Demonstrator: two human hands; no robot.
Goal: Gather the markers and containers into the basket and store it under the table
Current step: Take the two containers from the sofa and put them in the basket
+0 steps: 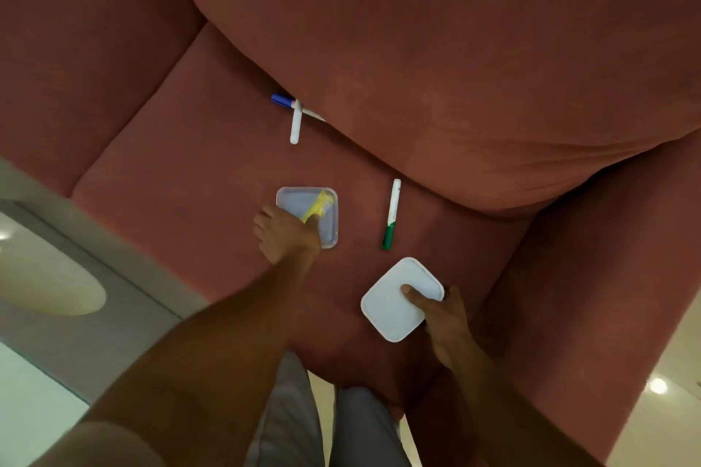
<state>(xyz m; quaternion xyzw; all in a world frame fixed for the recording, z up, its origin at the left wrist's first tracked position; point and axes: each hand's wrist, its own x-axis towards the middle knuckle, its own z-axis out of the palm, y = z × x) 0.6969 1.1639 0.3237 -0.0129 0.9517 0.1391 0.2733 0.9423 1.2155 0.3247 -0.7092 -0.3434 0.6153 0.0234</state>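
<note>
while my left hand [287, 235] rests on the near corner of the clear container [308, 215] on the sofa seat [189, 178], fingers closed on the yellow marker [316, 205] inside it, my right hand [440, 309] is clamped on the white container [398, 301]. just beyond that hand lies the green-capped marker [391, 214]; the blue-capped marker [282, 100] and a white marker [296, 123] lie farther back by the cushion.
</note>
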